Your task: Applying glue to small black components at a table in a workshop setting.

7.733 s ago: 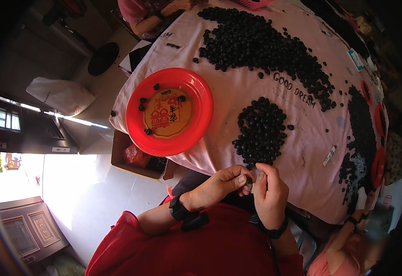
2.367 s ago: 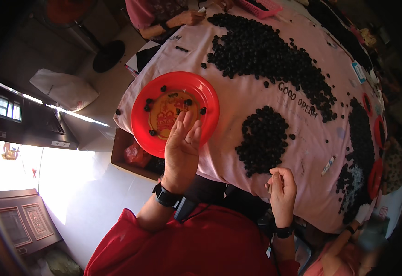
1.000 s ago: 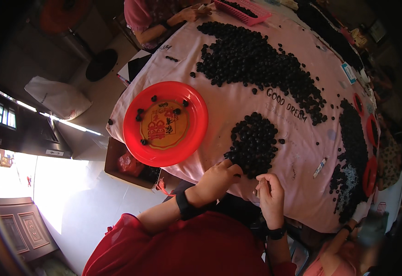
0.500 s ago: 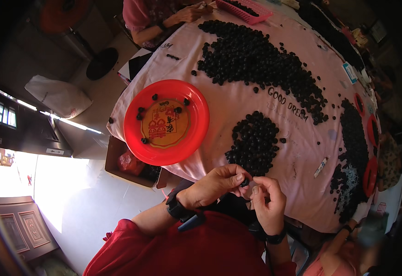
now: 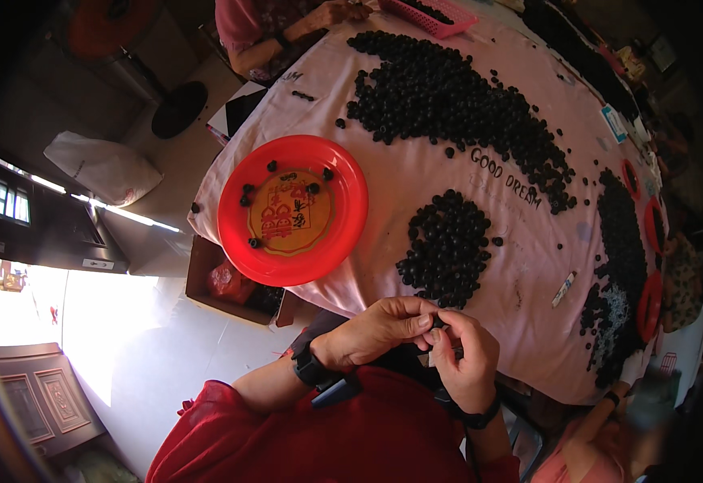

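Between the thumb and forefinger of my left hand point(image 5: 377, 328) is a small black round piece point(image 5: 437, 321), held just off the table's near edge. My right hand point(image 5: 471, 358) meets it from the other side, thumb and forefinger pinched against the piece. Whatever else those right fingertips hold is too small to make out. Just beyond my hands lies a small heap of similar black pieces point(image 5: 446, 245) on the pink cloth point(image 5: 368, 189). To the left, a red round plate point(image 5: 350, 217) with a patterned centre carries several of these pieces, spaced apart.
A larger heap of black pieces point(image 5: 448, 92) spreads across the far side. At the right lie another dark pile point(image 5: 621, 233), red plates point(image 5: 651, 302) and a marker-like tube point(image 5: 563, 290). A pink basket point(image 5: 448, 28) stands near a co-worker's hand point(image 5: 339, 14). Below the table's left edge sits an open box point(image 5: 198, 282).
My right hand has moved slightly left and closed in, so its fingertips now meet the black piece in my left hand. The co-worker's hands at the far side have shifted slightly.
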Demonstrator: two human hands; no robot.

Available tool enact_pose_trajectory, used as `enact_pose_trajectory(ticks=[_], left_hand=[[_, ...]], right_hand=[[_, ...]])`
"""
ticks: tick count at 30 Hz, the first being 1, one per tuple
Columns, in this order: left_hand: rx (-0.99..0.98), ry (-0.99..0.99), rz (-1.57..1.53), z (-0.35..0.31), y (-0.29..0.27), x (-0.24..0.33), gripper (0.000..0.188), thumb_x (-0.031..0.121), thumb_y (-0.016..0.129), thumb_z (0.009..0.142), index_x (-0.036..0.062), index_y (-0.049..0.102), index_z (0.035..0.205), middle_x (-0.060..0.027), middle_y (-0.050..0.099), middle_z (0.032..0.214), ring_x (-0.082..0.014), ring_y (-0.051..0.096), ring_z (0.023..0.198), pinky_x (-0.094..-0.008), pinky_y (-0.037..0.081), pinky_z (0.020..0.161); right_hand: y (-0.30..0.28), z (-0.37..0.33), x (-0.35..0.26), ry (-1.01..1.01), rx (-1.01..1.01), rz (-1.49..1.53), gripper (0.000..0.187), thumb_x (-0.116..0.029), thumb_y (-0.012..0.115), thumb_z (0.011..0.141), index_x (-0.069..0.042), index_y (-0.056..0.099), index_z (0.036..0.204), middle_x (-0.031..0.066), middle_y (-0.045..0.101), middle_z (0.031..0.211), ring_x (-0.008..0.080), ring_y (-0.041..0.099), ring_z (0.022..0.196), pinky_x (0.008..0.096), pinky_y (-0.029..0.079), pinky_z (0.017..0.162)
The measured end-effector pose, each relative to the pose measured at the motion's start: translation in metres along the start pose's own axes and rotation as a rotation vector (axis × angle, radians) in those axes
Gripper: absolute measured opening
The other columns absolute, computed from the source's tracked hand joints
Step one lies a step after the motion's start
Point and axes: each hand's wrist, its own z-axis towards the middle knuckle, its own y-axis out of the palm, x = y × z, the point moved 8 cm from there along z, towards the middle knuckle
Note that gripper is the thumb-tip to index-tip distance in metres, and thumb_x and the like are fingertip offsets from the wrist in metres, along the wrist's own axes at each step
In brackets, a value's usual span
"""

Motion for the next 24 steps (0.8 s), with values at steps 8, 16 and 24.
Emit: enact_pose_trajectory(ticks=[8, 16, 24], left_hand=[[-0.042, 0.074, 0.035, -0.002, 0.001, 0.005, 0.034, 0.026, 0.061, 0.099, 0.0018, 0.062, 0.123, -0.0022, 0.068, 0.104, -0.0081, 0.063, 0.088, -0.0215, 0.049, 0.075], [-0.047, 0.085, 0.109, -0.005, 0.006, 0.009, 0.032, 0.028, 0.060, 0.100, 0.0040, 0.063, 0.121, -0.0011, 0.066, 0.102, -0.0074, 0.061, 0.089, -0.0224, 0.049, 0.078], [-0.046, 0.105, 0.228, -0.006, 0.007, 0.007, 0.029, 0.029, 0.050, 0.105, 0.0066, 0.060, 0.120, 0.0012, 0.061, 0.104, -0.0071, 0.058, 0.092, -0.0219, 0.047, 0.080]], right_hand=[[0.001, 0.001, -0.005, -0.039, -0.009, -0.011, 0.035, -0.001, 0.070, 0.082, -0.002, 0.063, 0.117, 0.0101, 0.068, 0.084, 0.0247, 0.063, 0.065, 0.0357, 0.049, 0.061], [-0.003, 0.000, 0.001, 0.036, 0.020, 0.074, 0.023, -0.001, 0.064, 0.089, -0.001, 0.065, 0.112, 0.0126, 0.069, 0.088, 0.0263, 0.065, 0.069, 0.0356, 0.051, 0.063], [-0.003, 0.002, 0.016, 0.251, 0.040, 0.111, 0.018, -0.005, 0.057, 0.095, 0.001, 0.065, 0.110, 0.0131, 0.068, 0.082, 0.0265, 0.066, 0.068, 0.0352, 0.051, 0.062]])
